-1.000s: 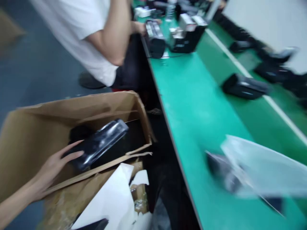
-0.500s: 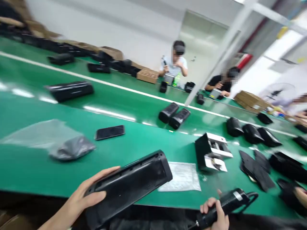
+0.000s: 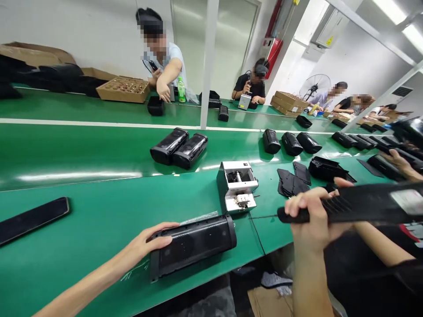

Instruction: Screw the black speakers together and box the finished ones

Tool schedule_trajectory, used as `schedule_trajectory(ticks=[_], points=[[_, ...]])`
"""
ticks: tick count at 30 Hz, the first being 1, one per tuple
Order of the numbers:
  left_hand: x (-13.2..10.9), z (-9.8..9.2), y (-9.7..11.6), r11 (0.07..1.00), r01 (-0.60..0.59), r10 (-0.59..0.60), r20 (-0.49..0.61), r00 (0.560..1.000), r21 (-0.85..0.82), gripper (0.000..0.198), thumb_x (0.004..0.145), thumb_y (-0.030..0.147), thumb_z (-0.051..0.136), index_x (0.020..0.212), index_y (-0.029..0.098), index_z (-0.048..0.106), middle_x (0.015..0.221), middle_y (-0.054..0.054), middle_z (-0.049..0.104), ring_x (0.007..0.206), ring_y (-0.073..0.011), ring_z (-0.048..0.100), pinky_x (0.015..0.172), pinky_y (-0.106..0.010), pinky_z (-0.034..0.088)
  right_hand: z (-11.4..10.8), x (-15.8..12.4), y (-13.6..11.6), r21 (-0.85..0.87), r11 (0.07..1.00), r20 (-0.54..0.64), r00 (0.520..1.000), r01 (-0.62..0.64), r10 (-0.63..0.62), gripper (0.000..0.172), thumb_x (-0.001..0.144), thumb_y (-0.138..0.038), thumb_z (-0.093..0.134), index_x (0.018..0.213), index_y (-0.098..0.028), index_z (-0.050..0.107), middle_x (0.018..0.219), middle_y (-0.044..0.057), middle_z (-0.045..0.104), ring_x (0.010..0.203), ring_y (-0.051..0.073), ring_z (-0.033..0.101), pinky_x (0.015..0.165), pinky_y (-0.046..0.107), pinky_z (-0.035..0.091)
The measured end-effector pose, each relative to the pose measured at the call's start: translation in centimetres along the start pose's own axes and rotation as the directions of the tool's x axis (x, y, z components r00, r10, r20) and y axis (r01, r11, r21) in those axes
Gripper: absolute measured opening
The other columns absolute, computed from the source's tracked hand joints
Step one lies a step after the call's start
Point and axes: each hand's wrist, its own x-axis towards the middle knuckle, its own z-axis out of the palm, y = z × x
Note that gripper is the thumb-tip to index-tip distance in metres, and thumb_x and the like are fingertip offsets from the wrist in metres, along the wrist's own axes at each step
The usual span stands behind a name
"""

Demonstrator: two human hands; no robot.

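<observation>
My left hand (image 3: 155, 240) grips the left end of a long black plastic housing (image 3: 200, 242), thumb on its upper face. The housing lies on the green table (image 3: 109, 211) near the front edge, partly over a clear plastic bag (image 3: 201, 217). My right hand (image 3: 312, 213) is wrapped round a black electric screwdriver (image 3: 366, 202), raised and held level at the right. Its thin bit points left, towards the screw feeder (image 3: 238, 187), a small silver-and-black box standing behind the housing.
A phone (image 3: 36, 218) lies at the left. Two black housings (image 3: 180, 147) rest beyond the feeder, with several more (image 3: 292, 143) to the right. Flat black pieces (image 3: 292, 180) lie near a co-worker's hand (image 3: 401, 165). A white post (image 3: 209, 66) rises at mid-table. Co-workers sit opposite.
My view has swung right. The housing has gone from being held tilted above the table edge to lying on the table. My right hand has lifted the screwdriver and turned it level.
</observation>
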Motion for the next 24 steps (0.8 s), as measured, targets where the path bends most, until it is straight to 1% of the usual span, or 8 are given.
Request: schedule_trajectory(ticks=[6, 10, 13, 16, 18, 20, 22, 24], points=[[-1.8, -0.6, -1.1, 0.986, -0.011, 0.017, -0.035, 0.999, 0.169, 0.068, 0.098, 0.079, 0.058, 0.150, 0.039, 0.073, 0.163, 0.000, 0.066, 0.153, -0.0417, 0.059, 0.125, -0.054, 0.052, 3.0, 2.5, 3.8, -0.005, 0.998, 0.222, 0.973, 0.059, -0.057, 0.037, 0.098, -0.021, 0.075, 0.129, -0.026, 0.055, 0.067, -0.013, 0.061, 0.042, 0.013, 0.054, 0.043, 0.030, 0.049], [-1.4, -1.0, -0.7, 0.933, -0.065, 0.081, -0.030, 0.996, 0.353, 0.064, 0.105, 0.076, 0.048, 0.151, 0.038, 0.072, 0.164, -0.001, 0.065, 0.150, -0.0381, 0.063, 0.126, -0.055, 0.051, 3.6, 2.5, 5.6, -0.023, 0.996, 0.254, 0.964, 0.084, -0.075, 0.031, 0.097, -0.020, 0.075, 0.123, -0.024, 0.059, 0.067, -0.013, 0.061, 0.042, 0.011, 0.055, 0.044, 0.029, 0.051], [-0.5, 0.8, 2.0, 0.807, -0.204, 0.234, 0.016, 0.972, 0.554, 0.062, 0.109, 0.067, 0.046, 0.156, 0.033, 0.068, 0.162, -0.006, 0.067, 0.148, -0.0363, 0.065, 0.125, -0.053, 0.053, 4.0, 2.3, 6.7, -0.039, 0.997, 0.262, 0.964, 0.066, -0.053, 0.030, 0.097, -0.018, 0.073, 0.123, -0.024, 0.059, 0.066, -0.013, 0.060, 0.040, 0.011, 0.054, 0.043, 0.027, 0.050], [0.6, 4.6, 5.6, 0.643, -0.301, 0.318, 0.112, 0.942, 0.705, 0.085, 0.100, 0.073, 0.065, 0.169, 0.027, 0.053, 0.171, -0.015, 0.056, 0.157, -0.0441, 0.054, 0.130, -0.065, 0.044, 3.9, 2.1, 7.3, -0.032, 0.999, 0.293, 0.956, -0.018, 0.027, 0.029, 0.096, -0.016, 0.073, 0.120, -0.024, 0.059, 0.065, -0.014, 0.057, 0.038, 0.010, 0.051, 0.040, 0.026, 0.047], [1.1, 7.0, 7.2, 0.567, -0.301, 0.296, 0.151, 0.943, 0.767, 0.101, 0.090, 0.070, 0.081, 0.174, 0.026, 0.045, 0.171, -0.022, 0.053, 0.154, -0.0491, 0.056, 0.125, -0.071, 0.046, 3.5, 1.8, 6.7, -0.034, 0.995, 0.331, 0.938, -0.099, 0.105, 0.030, 0.096, -0.015, 0.075, 0.120, -0.025, 0.059, 0.064, -0.014, 0.057, 0.038, 0.010, 0.051, 0.040, 0.025, 0.047], [1.3, 8.4, 7.9, 0.532, -0.293, 0.274, 0.167, 0.947, 0.795, 0.104, 0.088, 0.060, 0.088, 0.175, 0.027, 0.042, 0.167, -0.025, 0.057, 0.146, -0.0497, 0.063, 0.118, -0.070, 0.054, 3.1, 1.5, 5.1, -0.019, 0.985, 0.339, 0.926, -0.169, 0.165, 0.034, 0.095, -0.014, 0.076, 0.122, -0.027, 0.059, 0.063, -0.014, 0.057, 0.037, 0.010, 0.050, 0.039, 0.024, 0.047], [1.2, 8.5, 7.8, 0.519, -0.311, 0.270, 0.192, 0.943, 0.796, 0.102, 0.088, 0.054, 0.090, 0.175, 0.029, 0.042, 0.166, -0.024, 0.059, 0.142, -0.0487, 0.066, 0.114, -0.068, 0.057, 3.1, 1.2, 2.8, 0.058, 0.980, 0.310, 0.936, -0.192, 0.165, 0.040, 0.093, -0.011, 0.077, 0.123, -0.031, 0.061, 0.062, -0.015, 0.056, 0.035, 0.010, 0.046, 0.037, 0.023, 0.045], [0.9, 8.1, 7.6, 0.506, -0.332, 0.265, 0.222, 0.938, 0.796, 0.103, 0.088, 0.054, 0.090, 0.175, 0.028, 0.042, 0.166, -0.024, 0.058, 0.142, -0.0490, 0.066, 0.114, -0.068, 0.057, 3.5, 1.0, 0.4, 0.140, 0.972, 0.306, 0.942, -0.188, 0.138, 0.029, 0.092, -0.013, 0.078, 0.111, -0.030, 0.066, 0.061, -0.014, 0.054, 0.035, 0.008, 0.044, 0.037, 0.023, 0.045]])
